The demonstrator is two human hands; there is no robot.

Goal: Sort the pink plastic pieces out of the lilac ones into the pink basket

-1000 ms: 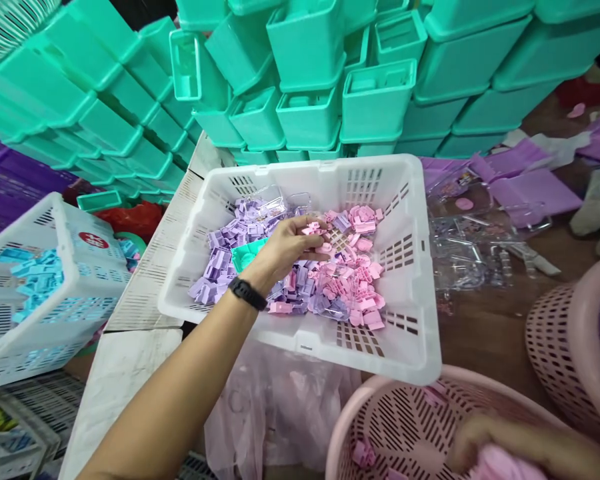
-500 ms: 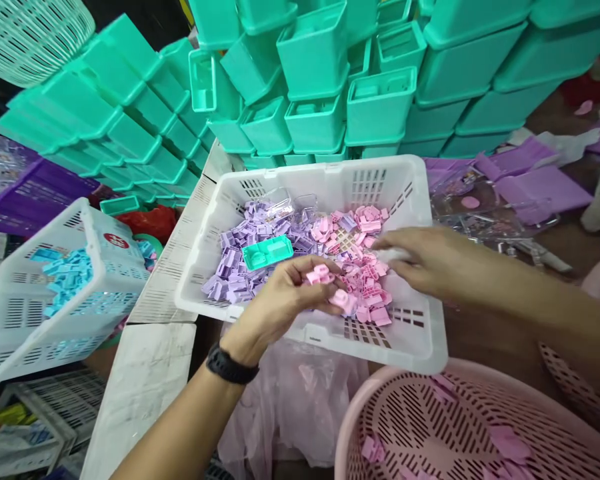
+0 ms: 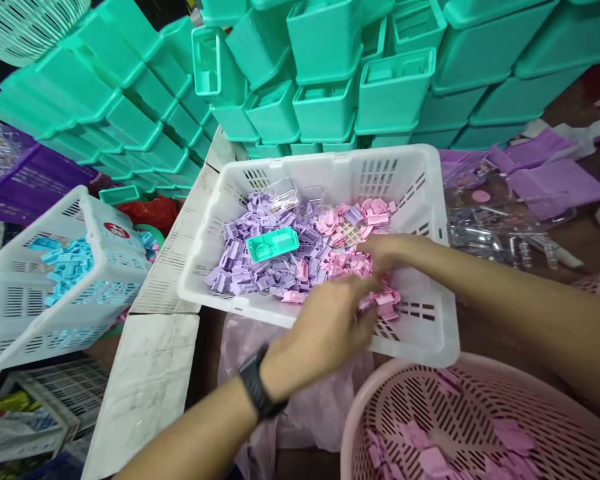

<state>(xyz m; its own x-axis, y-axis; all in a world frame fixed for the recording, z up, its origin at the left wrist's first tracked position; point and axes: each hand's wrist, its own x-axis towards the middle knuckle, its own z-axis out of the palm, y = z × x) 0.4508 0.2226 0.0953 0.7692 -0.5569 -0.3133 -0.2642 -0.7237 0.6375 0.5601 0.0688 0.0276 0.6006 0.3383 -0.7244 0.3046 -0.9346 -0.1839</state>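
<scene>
Pink pieces [image 3: 353, 265] are pinched by the right hand [image 3: 387, 257] and seemingly gathered by the curled left hand [image 3: 325, 333], inside the white crate [image 3: 433, 293]. Pieces could spill over its near rim if overfilled fingers loosen. A pink basket [image 3: 360, 413] sits below; purple pieces [image 3: 260, 260] lie leftward.

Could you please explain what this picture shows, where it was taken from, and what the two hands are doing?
The view comes from a camera worn on a person's head, looking down at their own bare hands. The left hand, with a black watch on its wrist, and the right hand both reach into a white crate of small pink pieces and purple pieces. One teal tray lies on the purple ones. Whether either hand grips anything is blurred. A pink round basket sits nearer, and teal bins are stacked behind.
</scene>
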